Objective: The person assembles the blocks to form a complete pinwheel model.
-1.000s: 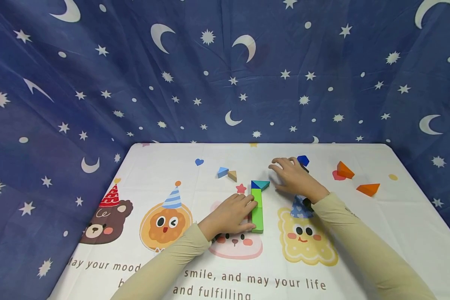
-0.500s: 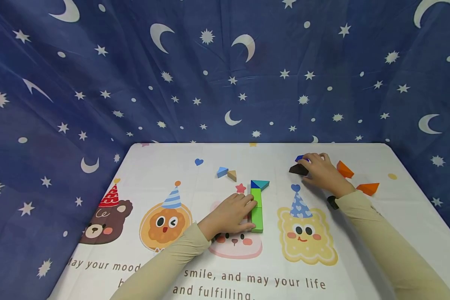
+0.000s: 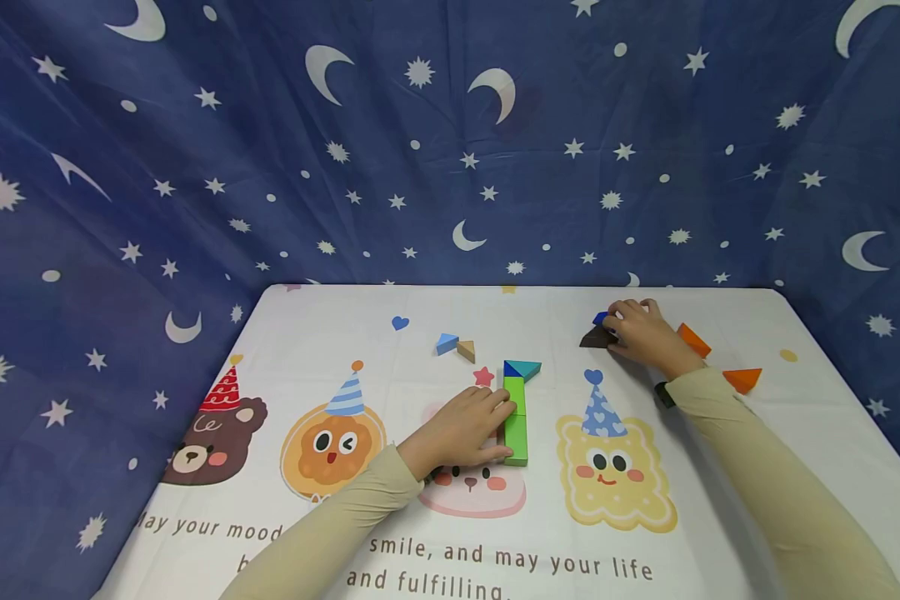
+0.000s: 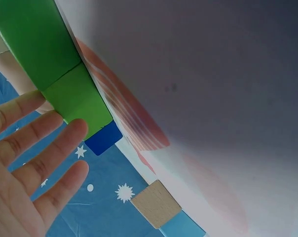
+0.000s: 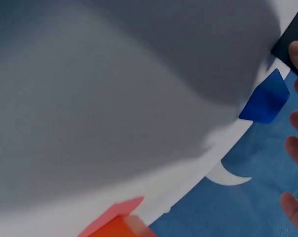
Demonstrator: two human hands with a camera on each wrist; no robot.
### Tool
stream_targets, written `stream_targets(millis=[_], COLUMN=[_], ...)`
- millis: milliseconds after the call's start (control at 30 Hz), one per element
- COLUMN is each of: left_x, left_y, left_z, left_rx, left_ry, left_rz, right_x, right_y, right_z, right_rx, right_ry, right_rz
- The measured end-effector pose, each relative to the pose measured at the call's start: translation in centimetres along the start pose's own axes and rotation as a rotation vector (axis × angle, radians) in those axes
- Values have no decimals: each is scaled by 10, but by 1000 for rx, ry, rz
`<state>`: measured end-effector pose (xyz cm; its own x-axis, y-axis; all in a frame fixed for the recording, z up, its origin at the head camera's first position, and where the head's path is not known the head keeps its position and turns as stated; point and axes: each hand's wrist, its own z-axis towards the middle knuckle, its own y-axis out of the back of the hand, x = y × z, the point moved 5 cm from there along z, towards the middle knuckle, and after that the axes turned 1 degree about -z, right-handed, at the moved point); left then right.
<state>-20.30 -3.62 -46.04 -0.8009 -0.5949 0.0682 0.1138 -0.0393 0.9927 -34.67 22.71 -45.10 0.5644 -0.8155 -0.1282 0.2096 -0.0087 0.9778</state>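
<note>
The left hand (image 3: 461,427) is resting relaxed, nearly straight fingers against two green rectangular blocks (image 3: 516,437), which are lying end to end on the printed white tablecloth (image 3: 345,325). Well apart from it, the right hand (image 3: 645,335) is touching a black block (image 3: 595,338) with its thumb, near a dark blue block (image 5: 268,98) — whether it is pinching the black piece, I cannot tell. Orange wedges (image 3: 743,380) are lying close by.
</note>
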Motion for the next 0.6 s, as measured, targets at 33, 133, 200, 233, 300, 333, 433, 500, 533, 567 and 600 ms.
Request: stream_targets(millis=[33,133,200,233,300,333,433,500,533,567,600], left_x=[0,0,0,0,0,0,0,0,0,0,0], left_y=[0,0,0,0,0,0,-1,-1,-1,-1,-1], left_z=[0,0,0,0,0,0,0,0,0,0,0], left_rx=[-3,-9,-9,-9,-10,-11,-23,-32,-31,-31,-29], left_ry=[-1,-4,-2,-2,-2,-3,-8,-11,-10,-9,-7], left_rz=[1,3,-1,-4,-14,-18,-23,-22,-21,-20,-19], right_x=[1,3,4,5,4,3,-2,-6,-7,-8,-10], right_y=[-1,-2,-3,-4,-6,-8,-13,-15,-15,-15,-16], right_z=[1,7,11,13,17,19,24,26,26,26,26], right_rx=[-10,-50,-68,-67,-47,-28,39,72,85,95,104], right_ry=[6,23,26,21,-2,-19,-74,-105,-117,-127,-135], right_rz=[2,14,19,17,11,4,-21,-30,-32,-33,-34])
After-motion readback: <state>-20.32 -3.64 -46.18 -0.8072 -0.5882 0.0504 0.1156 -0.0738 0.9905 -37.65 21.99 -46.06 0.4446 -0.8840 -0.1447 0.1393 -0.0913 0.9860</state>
